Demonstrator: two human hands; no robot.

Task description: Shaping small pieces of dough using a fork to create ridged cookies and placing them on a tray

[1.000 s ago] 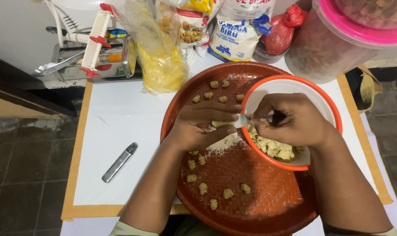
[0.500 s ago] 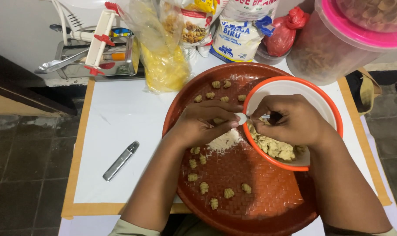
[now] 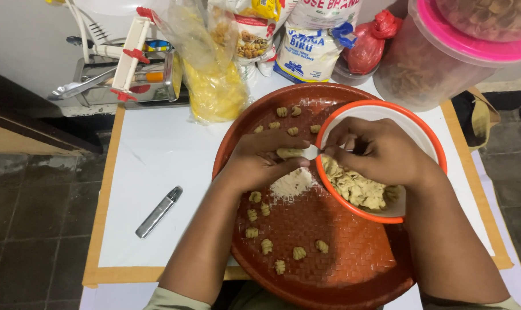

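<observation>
Pinching a small dough piece (image 3: 289, 153) between thumb and fingers of left hand (image 3: 260, 161), just over the round woven red tray (image 3: 329, 252), beside the rim of the orange-rimmed white bowl (image 3: 427, 138). Right hand (image 3: 381, 152) curling closed over the bowl, fingertips meeting the left's; cannot tell what it's gripping. Dough lump (image 3: 358, 186) sitting in bowl. Flour pile (image 3: 291, 185) and shaped pieces (image 3: 266, 245) lying on tray. Grey pen-like tool (image 3: 159, 211) resting on white mat, well apart.

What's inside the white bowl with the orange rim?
A lump of pale dough lies in the bowl. The right hand covers the middle, so what lies beneath it cannot be seen.
</observation>
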